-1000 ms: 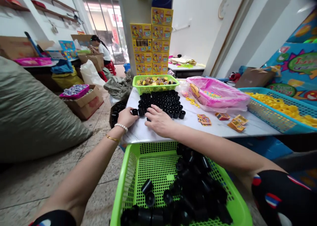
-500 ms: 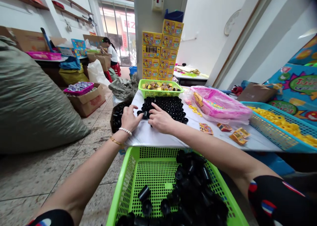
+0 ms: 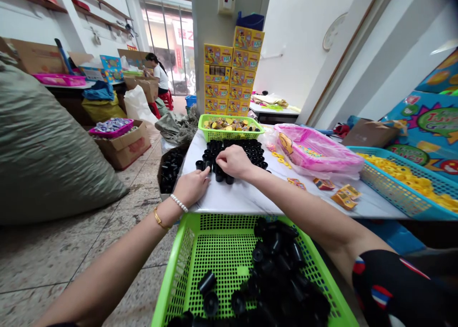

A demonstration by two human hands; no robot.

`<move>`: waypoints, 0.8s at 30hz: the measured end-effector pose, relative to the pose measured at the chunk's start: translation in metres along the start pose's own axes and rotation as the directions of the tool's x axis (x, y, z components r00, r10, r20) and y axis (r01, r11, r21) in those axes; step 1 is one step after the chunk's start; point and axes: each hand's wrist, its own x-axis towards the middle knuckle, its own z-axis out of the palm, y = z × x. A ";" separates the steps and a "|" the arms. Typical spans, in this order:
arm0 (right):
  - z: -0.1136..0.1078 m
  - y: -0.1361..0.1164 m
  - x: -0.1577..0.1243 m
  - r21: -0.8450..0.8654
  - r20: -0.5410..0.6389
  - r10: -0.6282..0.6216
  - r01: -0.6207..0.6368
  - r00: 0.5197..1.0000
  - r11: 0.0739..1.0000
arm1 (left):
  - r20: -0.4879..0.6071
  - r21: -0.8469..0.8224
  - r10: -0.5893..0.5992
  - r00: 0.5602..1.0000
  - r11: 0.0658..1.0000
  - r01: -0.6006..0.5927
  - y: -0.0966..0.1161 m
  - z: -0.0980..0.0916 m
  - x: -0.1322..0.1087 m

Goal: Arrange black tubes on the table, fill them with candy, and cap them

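Observation:
Many black plastic cylinders (image 3: 253,148) stand close together on the white table, several of them upright with open tops. My left hand (image 3: 193,186) is at the front left of this group. Its index finger stretches to the base of a black cylinder (image 3: 208,165), and the other fingers are partly hidden. Over the middle of the group, my right hand (image 3: 234,161) has its fingers drawn together and pointing left and down. What is between those fingertips, if anything, is hidden. Below the table edge, a green basket (image 3: 209,222) holds a heap of loose black cylinders (image 3: 277,279).
Behind the group is a green basket (image 3: 203,131) of yellow and brown pieces. To the right are a pink tray (image 3: 322,157) in plastic film, small printed boxes (image 3: 346,197) and a blue basket (image 3: 404,193) of yellow pieces. An open carton (image 3: 160,174) stands left of the table.
My left hand has moved down and toward me, its spread fingers now lower. My right hand has shifted up and right. More cylinders stand at the group's near edge.

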 end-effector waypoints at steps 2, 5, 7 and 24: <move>-0.003 -0.004 0.009 -0.020 -0.009 0.009 -0.010 1.000 1.000 | -0.017 0.000 0.010 1.000 1.000 -0.010 0.001 -0.001 -0.004; 0.000 -0.012 0.024 -0.037 0.024 -0.008 0.009 1.000 0.999 | -0.044 -0.019 0.021 0.999 1.000 -0.022 0.001 -0.002 -0.009; 0.006 -0.019 0.031 -0.043 0.065 -0.029 0.032 0.997 0.999 | -0.060 -0.049 0.011 0.998 0.999 -0.014 -0.001 -0.002 -0.011; 0.011 -0.025 -0.005 -0.015 -0.018 -0.044 0.044 0.999 0.999 | -0.013 -0.360 -0.236 0.972 0.908 0.216 -0.012 -0.010 0.013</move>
